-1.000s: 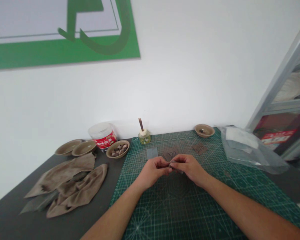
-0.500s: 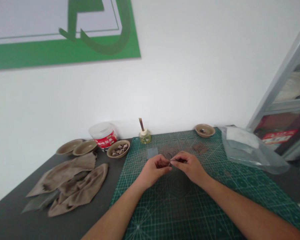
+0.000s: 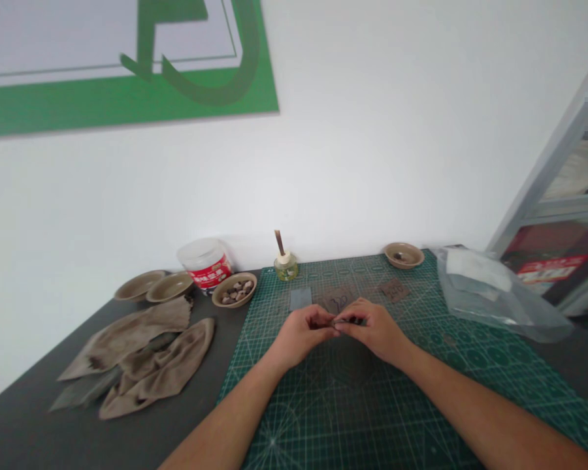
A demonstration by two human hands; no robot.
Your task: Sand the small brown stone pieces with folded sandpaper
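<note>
My left hand (image 3: 302,333) and my right hand (image 3: 373,328) meet over the green cutting mat (image 3: 294,391), their fingertips pinched together. Between them is a small, thin, dark piece, mostly covered by the fingers, so I cannot make out its kind. Just beyond the hands lies a brown sheet (image 3: 340,300) with "320" written on it. To its right is a smaller brown square (image 3: 394,290) with a handwritten number, and to its left a grey-blue square (image 3: 300,298).
Left stand a bowl of small stone-like lumps (image 3: 236,291), a plastic jar (image 3: 204,261), two more bowls (image 3: 170,287) and crumpled brown cloths (image 3: 159,378). A reed diffuser (image 3: 286,264) is by the wall. Right are a small bowl (image 3: 404,256) and a clear plastic bag (image 3: 500,294).
The view has shifted slightly. My right fingers have moved a little over the small piece, and both hands stay together in nearly the same place.
</note>
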